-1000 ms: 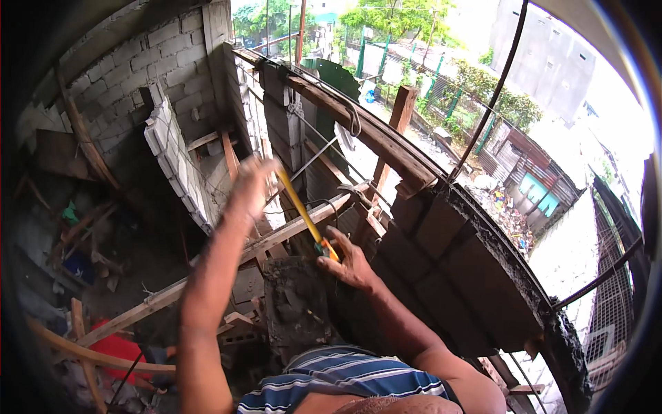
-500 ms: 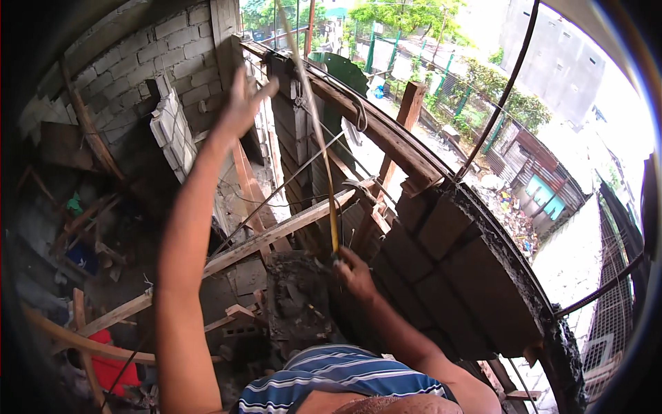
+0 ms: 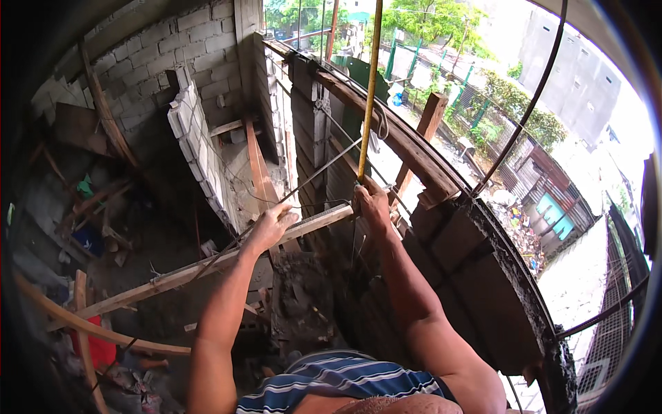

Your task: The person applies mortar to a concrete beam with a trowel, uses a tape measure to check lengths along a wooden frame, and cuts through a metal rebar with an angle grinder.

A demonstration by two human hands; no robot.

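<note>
My right hand (image 3: 372, 203) is raised in front of me, its fingers closed around the lower end of a yellow tape measure blade (image 3: 371, 90). The blade runs almost straight up out of the top of the view. To the left and a little lower, my left hand (image 3: 271, 226) is closed on a thin metal rod (image 3: 324, 168) that slants up to the right. Just under that hand passes a long wooden beam (image 3: 172, 276), crossing in front of me. The tape's case is not visible.
A dark block wall (image 3: 476, 283) topped by a timber plank (image 3: 386, 131) curves along the right. An upright wooden post (image 3: 429, 121) stands beyond it. On the left are an unfinished white block wall (image 3: 200, 141) and scattered lumber. Dark rebar (image 3: 524, 103) crosses the right side.
My left hand has come down from its raised, spread position and closed on the metal rod. My right hand has moved up with the tape blade, which now stands more upright.
</note>
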